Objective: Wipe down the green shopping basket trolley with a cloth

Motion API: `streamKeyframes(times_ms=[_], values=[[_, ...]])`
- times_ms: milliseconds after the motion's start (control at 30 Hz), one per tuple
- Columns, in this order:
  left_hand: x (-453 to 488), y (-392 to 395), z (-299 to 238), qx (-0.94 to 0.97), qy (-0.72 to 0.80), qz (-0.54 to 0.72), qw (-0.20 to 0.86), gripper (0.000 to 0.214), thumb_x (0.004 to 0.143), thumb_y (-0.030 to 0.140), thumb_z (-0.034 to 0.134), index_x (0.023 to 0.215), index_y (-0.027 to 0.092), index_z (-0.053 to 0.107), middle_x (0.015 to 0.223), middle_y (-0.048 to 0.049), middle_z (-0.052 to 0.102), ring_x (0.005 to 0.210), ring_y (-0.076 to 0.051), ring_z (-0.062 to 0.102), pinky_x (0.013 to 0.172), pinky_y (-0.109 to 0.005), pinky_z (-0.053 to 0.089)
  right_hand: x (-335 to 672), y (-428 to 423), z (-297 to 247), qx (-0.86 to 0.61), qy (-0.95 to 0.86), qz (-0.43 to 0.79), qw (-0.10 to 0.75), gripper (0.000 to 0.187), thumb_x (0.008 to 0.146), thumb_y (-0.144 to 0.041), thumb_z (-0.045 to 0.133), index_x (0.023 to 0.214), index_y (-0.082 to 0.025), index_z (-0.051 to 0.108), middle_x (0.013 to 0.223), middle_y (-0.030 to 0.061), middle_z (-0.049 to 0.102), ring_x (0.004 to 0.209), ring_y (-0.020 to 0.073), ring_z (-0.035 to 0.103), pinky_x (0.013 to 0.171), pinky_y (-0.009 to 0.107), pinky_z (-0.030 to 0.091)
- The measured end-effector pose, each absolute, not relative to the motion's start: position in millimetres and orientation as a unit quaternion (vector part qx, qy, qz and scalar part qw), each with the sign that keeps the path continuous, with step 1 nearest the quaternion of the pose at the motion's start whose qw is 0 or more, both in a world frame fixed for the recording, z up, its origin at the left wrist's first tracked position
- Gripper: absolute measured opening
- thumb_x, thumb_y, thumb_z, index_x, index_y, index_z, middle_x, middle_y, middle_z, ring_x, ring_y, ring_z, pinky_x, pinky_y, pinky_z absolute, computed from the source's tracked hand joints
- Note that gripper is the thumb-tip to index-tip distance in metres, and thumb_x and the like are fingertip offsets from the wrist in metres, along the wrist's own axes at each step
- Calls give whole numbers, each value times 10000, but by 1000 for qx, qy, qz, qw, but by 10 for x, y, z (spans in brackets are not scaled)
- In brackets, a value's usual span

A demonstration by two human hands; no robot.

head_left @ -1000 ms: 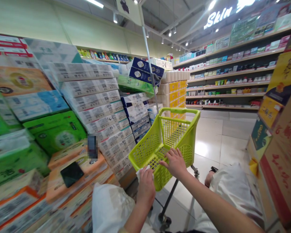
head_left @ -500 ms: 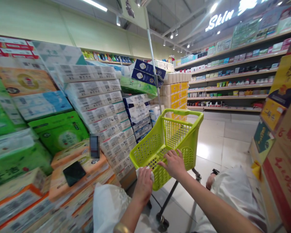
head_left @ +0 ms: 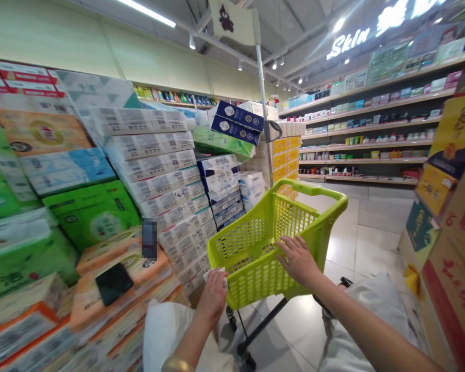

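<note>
Standing between paper stacks (head_left: 158, 191) and open floor (head_left: 343, 243): our green cart (head_left: 256, 287)

Longways, it runs from near left to its far-right handle (head_left: 318, 189). Our right hand (head_left: 299, 261) spreads at its side edge (head_left: 256, 266); our left hand (head_left: 214, 292) grips white cloth (head_left: 206, 276) at its near end.

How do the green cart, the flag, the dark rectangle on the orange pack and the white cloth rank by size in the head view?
1. Green cart
2. Flag
3. Dark rectangle
4. White cloth, by what shows; the left fingers hide part.
</note>
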State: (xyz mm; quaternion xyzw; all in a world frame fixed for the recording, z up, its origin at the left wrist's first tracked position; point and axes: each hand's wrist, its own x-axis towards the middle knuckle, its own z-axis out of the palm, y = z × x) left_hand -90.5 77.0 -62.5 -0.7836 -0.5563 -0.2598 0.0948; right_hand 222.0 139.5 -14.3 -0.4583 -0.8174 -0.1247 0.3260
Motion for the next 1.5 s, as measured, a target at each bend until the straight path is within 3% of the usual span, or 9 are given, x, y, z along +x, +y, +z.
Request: streamKeyframes(times_ms=[267, 600, 767, 933, 1133, 1267, 1500], values=[[-683, 828, -711, -743, -598, -285, 99, 533, 734, 18, 352, 1201, 155, 571, 1111, -98, 634, 1174, -243, 509, 1037, -491, 423, 2314, 1424, -10, -471, -824, -161, 272, 176, 929, -302, 534, 902, -275, 705, 820, 22, 645, 832, 184, 518, 882, 333, 269], [-387, 752, -763, -748, -582, -281, 149, 575, 773, 15, 326, 1308, 125, 506, 1218, -126, 598, 1251, -256, 461, 1101, -510, 334, 2398, 1333, -22, -479, -819, -169, 267, 159, 916, -303, 554, 904, -297, 712, 801, 21, 622, 803, 178, 477, 805, 320, 245], [-240, 828, -620, -775, -556, -273, 125, 613, 759, 7, 330, 1336, 143, 484, 1299, -111, 568, 1322, -248, 409, 1112, -482, 333, 2323, 1296, 12, -486, -819, -163, 257, 167, 922, -322, 552, 886, -291, 711, 804, 22, 629, 809, 177, 487, 792, 322, 240], [-637, 894, -553, -754, -591, -270, 96, 491, 832, 73, 338, 1259, 186, 552, 1217, -86, 637, 1181, -204, 541, 1041, -435, 425, 2220, 1264, 35, -485, -820, -143, 267, 175, 928, -353, 551, 901, -300, 716, 804, 18, 647, 806, 173, 494, 775, 322, 234], [-564, 874, -620, -698, -638, -305, 118, 509, 803, 36, 330, 1244, 145, 559, 1235, -105, 621, 1228, -241, 501, 1078, -492, 368, 2043, 1183, 19, -490, -817, -149, 267, 186, 934, -339, 539, 870, -286, 705, 813, 23, 639, 805, 175, 487, 764, 325, 231], [-103, 881, -511, -762, -569, -295, 86, 552, 813, 35, 347, 1324, 172, 505, 1295, -95, 590, 1281, -253, 454, 1092, -509, 340, 2011, 1120, 0, -477, -817, -159, 283, 195, 941, -339, 523, 880, -285, 700, 801, 27, 629, 799, 174, 486, 754, 330, 238], [-463, 857, -388, -748, -591, -293, 78, 390, 908, 165, 364, 1212, 241, 596, 1172, -66, 669, 1124, -217, 577, 1022, -493, 407, 2008, 1098, 4, -466, -821, -153, 292, 188, 936, -336, 538, 840, -278, 688, 784, 19, 618, 782, 161, 475, 747, 322, 234]])
